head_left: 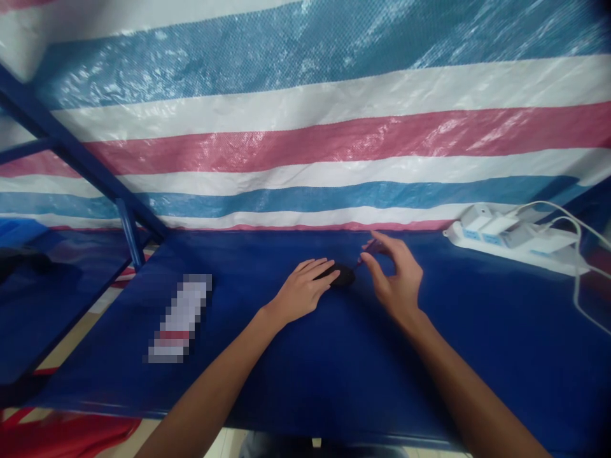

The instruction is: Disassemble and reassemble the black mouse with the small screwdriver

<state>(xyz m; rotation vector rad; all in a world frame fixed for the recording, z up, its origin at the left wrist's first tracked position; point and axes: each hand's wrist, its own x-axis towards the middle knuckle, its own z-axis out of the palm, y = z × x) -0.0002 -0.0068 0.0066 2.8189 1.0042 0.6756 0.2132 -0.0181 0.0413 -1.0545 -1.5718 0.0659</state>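
My left hand lies over a small black rounded object, its fingers stretched across the top and holding it against the blue table. The object looks like a computer mouse, partly covered by the fingers. To its right, my right hand pinches a thin dark purple tool between thumb and fingers. That tool resembles a small screwdriver. Its narrow tip points down and left at the black object's right end; whether they touch I cannot tell.
A white power strip with plugged-in chargers and white cables stands at the back right. On the left lies a blurred-out flat white and red item. A blue metal frame rises at left, before a striped plastic sheet.
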